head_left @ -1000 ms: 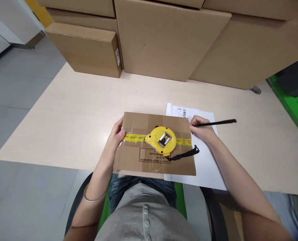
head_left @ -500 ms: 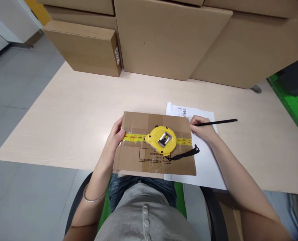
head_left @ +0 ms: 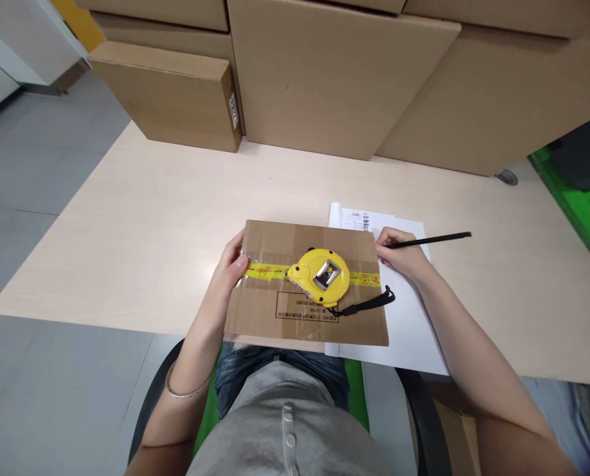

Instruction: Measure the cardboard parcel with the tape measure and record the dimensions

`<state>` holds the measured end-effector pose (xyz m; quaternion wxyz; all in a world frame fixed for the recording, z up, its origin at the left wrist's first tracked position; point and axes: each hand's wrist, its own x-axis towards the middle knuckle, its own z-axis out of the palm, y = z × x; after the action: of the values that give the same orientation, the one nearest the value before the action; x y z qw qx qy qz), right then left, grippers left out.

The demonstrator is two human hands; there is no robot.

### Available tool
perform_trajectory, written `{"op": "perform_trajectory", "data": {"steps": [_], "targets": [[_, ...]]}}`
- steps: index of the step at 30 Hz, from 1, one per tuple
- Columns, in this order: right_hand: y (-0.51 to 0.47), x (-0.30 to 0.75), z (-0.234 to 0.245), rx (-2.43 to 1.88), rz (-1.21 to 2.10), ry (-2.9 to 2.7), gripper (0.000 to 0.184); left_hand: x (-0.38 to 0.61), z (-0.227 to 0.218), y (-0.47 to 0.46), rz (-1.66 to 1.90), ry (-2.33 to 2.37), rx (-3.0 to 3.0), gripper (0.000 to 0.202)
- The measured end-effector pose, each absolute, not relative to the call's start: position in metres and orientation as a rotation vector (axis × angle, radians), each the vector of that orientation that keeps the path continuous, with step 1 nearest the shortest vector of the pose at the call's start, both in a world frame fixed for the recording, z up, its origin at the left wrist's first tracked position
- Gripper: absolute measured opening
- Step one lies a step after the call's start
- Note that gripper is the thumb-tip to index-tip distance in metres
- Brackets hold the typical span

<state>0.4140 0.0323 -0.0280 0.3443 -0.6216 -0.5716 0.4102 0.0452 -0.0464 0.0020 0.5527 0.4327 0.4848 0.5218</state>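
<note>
My left hand point(head_left: 231, 263) grips the left edge of a brown cardboard box point(head_left: 260, 330), thumb on top over the yellow printed tape. On the box lies a yellow tape measure point(head_left: 307, 268) with a metal clip and a black wrist strap point(head_left: 367, 305). At the box's right edge, my right hand point(head_left: 399, 251) is closed around a black pen point(head_left: 444, 239), whose long end points right. The pen's tip is hidden behind the box and fingers. Under my right hand lie white paper sheets point(head_left: 409, 337), partly covered by the box, with print near the top.
Large cardboard boxes point(head_left: 319, 79) stand along the back of the pale wooden table point(head_left: 126, 251). A smaller flat box point(head_left: 170, 99) stands upright at the back left. A round metal piece point(head_left: 506, 176) sits at the back right. The chair's black armrests point(head_left: 426, 423) flank my body.
</note>
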Motion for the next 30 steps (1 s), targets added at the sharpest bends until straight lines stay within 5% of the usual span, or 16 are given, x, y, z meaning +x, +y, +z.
{"op": "perform_trajectory", "data": {"steps": [30], "targets": [[0.0357,0.4134,-0.0287,-1.637,1.054,-1.487,0.029,0.0436,-0.0067,-0.0437,1.263,1.137,1.033,0.059]]}}
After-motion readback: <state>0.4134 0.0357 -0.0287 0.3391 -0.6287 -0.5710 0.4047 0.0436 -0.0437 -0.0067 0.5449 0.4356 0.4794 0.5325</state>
